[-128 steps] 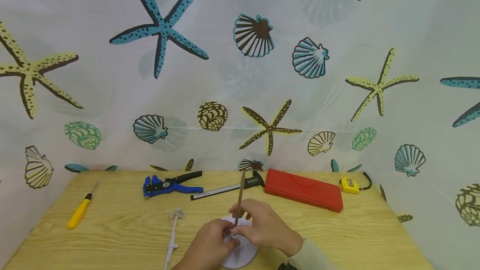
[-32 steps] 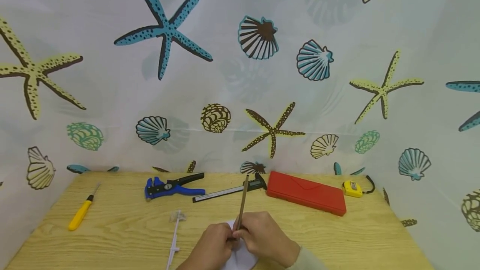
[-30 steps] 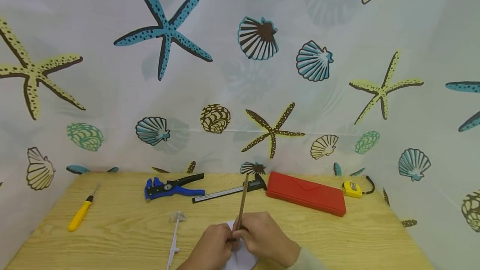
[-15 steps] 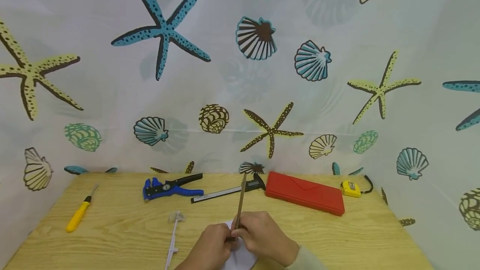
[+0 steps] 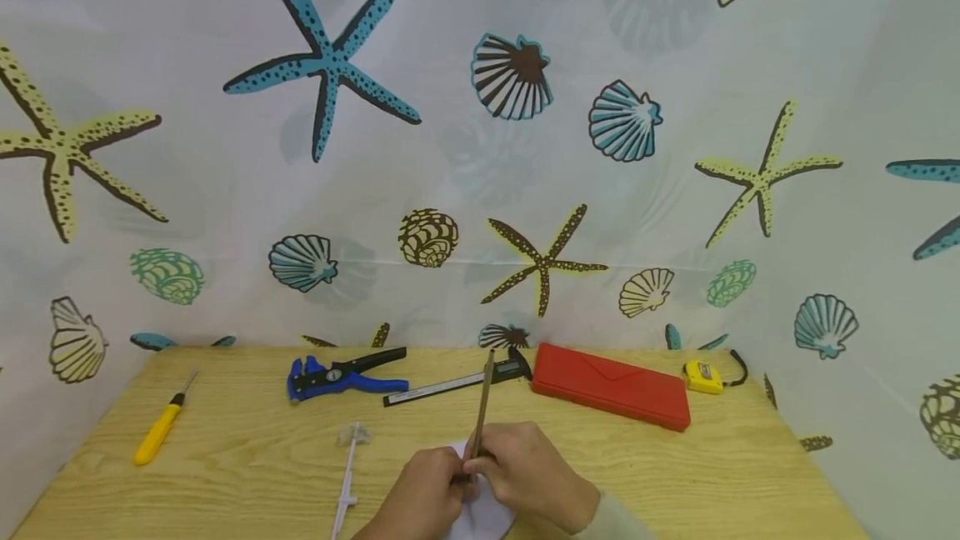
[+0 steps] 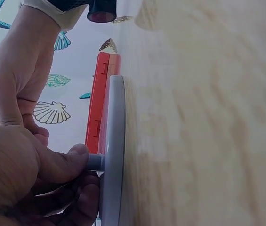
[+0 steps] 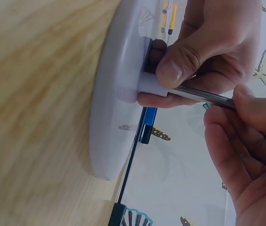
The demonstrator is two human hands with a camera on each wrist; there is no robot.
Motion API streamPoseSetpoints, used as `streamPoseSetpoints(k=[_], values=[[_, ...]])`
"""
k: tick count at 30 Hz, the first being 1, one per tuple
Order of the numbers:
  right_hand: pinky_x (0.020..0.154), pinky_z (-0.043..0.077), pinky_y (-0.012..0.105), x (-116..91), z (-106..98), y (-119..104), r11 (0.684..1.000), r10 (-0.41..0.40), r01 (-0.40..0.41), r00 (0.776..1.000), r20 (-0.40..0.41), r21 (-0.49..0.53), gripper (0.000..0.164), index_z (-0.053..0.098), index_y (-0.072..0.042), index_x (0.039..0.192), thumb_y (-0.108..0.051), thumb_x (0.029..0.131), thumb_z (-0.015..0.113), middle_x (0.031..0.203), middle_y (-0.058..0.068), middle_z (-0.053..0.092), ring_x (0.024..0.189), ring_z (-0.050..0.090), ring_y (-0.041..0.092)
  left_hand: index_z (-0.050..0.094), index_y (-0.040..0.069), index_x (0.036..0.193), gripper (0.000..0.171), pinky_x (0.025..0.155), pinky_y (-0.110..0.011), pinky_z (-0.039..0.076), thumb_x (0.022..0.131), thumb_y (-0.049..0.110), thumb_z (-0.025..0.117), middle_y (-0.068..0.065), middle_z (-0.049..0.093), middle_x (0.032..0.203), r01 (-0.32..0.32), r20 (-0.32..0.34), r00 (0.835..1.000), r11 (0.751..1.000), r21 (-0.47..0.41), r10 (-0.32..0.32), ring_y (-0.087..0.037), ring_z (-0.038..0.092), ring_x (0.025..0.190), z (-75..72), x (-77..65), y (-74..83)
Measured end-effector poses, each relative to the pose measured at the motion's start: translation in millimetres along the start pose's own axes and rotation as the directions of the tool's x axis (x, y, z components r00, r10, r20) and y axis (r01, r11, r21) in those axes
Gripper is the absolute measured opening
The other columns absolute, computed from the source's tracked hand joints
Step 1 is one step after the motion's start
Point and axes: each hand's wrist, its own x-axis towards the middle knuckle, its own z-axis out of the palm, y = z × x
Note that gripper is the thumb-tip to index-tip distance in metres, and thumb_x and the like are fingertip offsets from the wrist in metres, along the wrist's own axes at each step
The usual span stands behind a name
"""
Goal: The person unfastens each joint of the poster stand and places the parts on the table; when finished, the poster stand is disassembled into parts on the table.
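A white round base [image 5: 483,521] sits on the table at the bottom middle of the head view, partly covered by both hands. From its centre rises a short white socket [image 7: 152,85], seen in the right wrist view. My left hand [image 5: 429,486] pinches this socket between thumb and fingers. A slim metal rod [image 5: 483,407] stands up from the socket, leaning slightly right. My right hand [image 5: 532,472] pinches the rod low down, close beside the left hand. The rod's lower end is hidden inside the socket and behind my left fingers.
Left of the hands lies a thin white plastic piece [image 5: 346,477]. Farther off are a yellow-handled screwdriver [image 5: 159,432], blue wire strippers [image 5: 345,375], a digital caliper [image 5: 450,386], a red case [image 5: 611,386] and a yellow tape measure [image 5: 703,377]. A patterned curtain [image 5: 360,190] stands behind.
Since the earliest frame, my right hand has come in lower, its fingers closing on the rod against my left hand. During the last second the hands and rod look nearly still.
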Motion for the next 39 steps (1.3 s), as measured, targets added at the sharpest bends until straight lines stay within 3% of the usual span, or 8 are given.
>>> streamPoseSetpoints(k=[12, 17, 23, 26, 33, 39], values=[[0.067, 0.048, 0.003, 0.2, -3.1, -1.2, 0.999, 0.03, -0.03, 1.0, 0.008, 0.027, 0.007, 0.071, -0.015, 0.087, -0.02, 0.091, 0.075, 0.083, -0.006, 0.074, 0.075, 0.065, -0.005, 0.079, 0.005, 0.085, 0.003, 0.056, -0.023, 0.044, 0.084, 0.008, 0.077, 0.004, 0.065, 0.071, -0.032, -0.003, 0.999, 0.999, 0.006, 0.032, -0.005, 0.055, 0.064, 0.6, -0.8, -0.2], [0.069, 0.049, 0.004, 0.8, -3.1, -2.2, 0.999, 0.029, -0.029, 0.999, 0.013, 0.029, 0.008, 0.072, -0.014, 0.088, -0.021, 0.092, 0.074, 0.084, -0.005, 0.075, 0.078, 0.068, -0.003, 0.079, 0.006, 0.086, 0.003, 0.055, -0.023, 0.042, 0.084, 0.007, 0.077, 0.004, 0.062, 0.07, -0.013, 0.0, 1.0, 1.0, 0.008, 0.013, -0.006, 0.052, 0.063, 0.4, -1.4, -0.3], [0.067, 0.048, 0.004, 1.6, -6.6, -3.8, 0.999, 0.047, -0.048, 0.999, 0.017, 0.022, 0.007, 0.072, -0.014, 0.087, -0.02, 0.09, 0.075, 0.084, -0.005, 0.075, 0.076, 0.065, -0.004, 0.079, 0.005, 0.086, 0.004, 0.055, -0.022, 0.043, 0.083, 0.006, 0.077, 0.004, 0.062, 0.07, -0.045, -0.015, 0.999, 0.999, 0.014, 0.045, -0.004, 0.051, 0.062, 1.3, -1.1, -0.5], [0.068, 0.049, 0.004, 3.0, -6.6, -4.7, 0.997, 0.063, -0.064, 0.998, 0.022, 0.039, 0.006, 0.073, -0.014, 0.088, -0.019, 0.09, 0.075, 0.085, -0.004, 0.075, 0.078, 0.066, -0.004, 0.079, 0.004, 0.086, 0.004, 0.055, -0.022, 0.042, 0.084, 0.007, 0.077, 0.004, 0.061, 0.071, -0.029, -0.01, 1.0, 1.0, 0.008, 0.029, -0.005, 0.051, 0.062, 0.8, -0.8, -0.6], [0.068, 0.049, 0.004, 1.7, -7.3, -6.3, 0.997, 0.061, -0.061, 0.998, 0.01, 0.039, 0.004, 0.073, -0.013, 0.088, -0.014, 0.09, 0.076, 0.085, -0.004, 0.076, 0.078, 0.068, -0.002, 0.078, 0.005, 0.084, 0.003, 0.056, -0.022, 0.042, 0.085, 0.007, 0.076, 0.005, 0.062, 0.071, -0.076, -0.013, 0.997, 0.997, 0.018, 0.076, -0.003, 0.05, 0.062, 2.2, -1.3, -2.5], [0.069, 0.051, 0.005, 1.2, -7.5, -4.8, 0.999, 0.036, -0.036, 0.999, -0.004, 0.031, 0.005, 0.073, -0.012, 0.088, -0.015, 0.09, 0.076, 0.086, -0.003, 0.076, 0.079, 0.07, 0.0, 0.078, 0.004, 0.086, 0.003, 0.056, -0.023, 0.043, 0.085, 0.007, 0.077, 0.005, 0.062, 0.071, -0.055, -0.005, 0.998, 0.998, 0.019, 0.055, -0.004, 0.051, 0.063, 1.8, -0.8, -1.1]])
